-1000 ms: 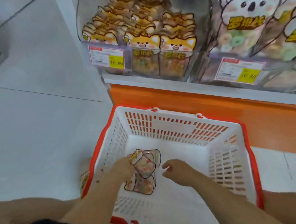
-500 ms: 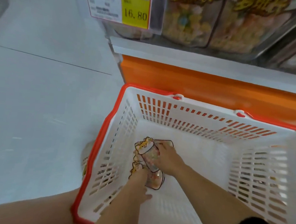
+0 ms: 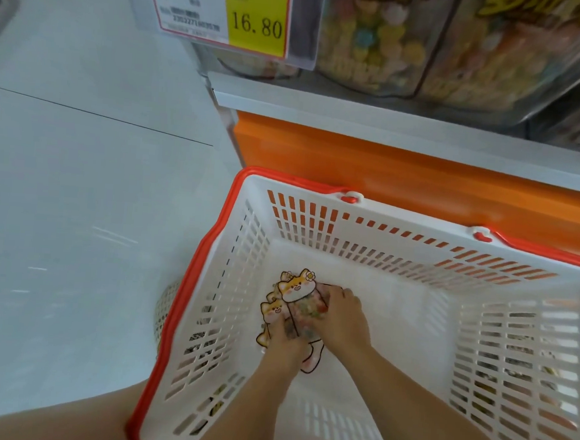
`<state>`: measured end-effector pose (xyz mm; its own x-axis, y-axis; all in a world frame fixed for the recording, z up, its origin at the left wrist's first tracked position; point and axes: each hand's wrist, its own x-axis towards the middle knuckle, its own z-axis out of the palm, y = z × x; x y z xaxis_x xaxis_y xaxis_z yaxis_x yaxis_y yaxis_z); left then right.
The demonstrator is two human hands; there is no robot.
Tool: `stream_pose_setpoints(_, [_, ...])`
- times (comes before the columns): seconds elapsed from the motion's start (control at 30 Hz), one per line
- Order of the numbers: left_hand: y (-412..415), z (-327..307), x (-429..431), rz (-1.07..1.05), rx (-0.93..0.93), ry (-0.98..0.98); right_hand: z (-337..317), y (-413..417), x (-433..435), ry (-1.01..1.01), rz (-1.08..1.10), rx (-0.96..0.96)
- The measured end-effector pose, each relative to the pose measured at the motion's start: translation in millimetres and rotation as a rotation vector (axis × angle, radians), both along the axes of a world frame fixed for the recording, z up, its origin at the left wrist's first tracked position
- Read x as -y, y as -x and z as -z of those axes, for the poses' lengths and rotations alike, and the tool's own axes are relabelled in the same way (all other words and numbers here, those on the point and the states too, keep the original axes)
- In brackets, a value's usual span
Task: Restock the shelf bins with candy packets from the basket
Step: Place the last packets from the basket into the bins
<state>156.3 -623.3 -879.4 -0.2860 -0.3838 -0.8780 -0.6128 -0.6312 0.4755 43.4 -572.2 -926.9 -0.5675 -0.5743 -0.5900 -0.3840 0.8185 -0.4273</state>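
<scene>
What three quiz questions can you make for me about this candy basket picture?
1. True or false: the candy packets lie inside the basket.
2. Which number is on the yellow price tag? A) 16.80 B) 12.50 C) 9.90
3. Fill in: the left hand and the right hand both touch the ____.

Key: 1 true; 2 A; 3 candy packets.
</scene>
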Motion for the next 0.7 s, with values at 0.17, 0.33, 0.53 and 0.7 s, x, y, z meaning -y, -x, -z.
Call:
stream_pose_setpoints(0.17, [-2,20,4,0.075,-0.123,0.164,-7,5,-39,0.066,0.329,0.258])
stream_pose_setpoints(0.33, [10,17,3,0.105,-0.141,0.188,-20,12,-64,0.122,0.530,0.206])
stream_pose_setpoints(0.53, [15,2,3,0.040,-0.080,0.055,-30,2,-71,0.197,0.194,-0.445])
stream_pose_setpoints(0.7, [13,-3,3,0.006,-0.157,-0.026,-14,-24,-64,0.048,-0.092,-0.071])
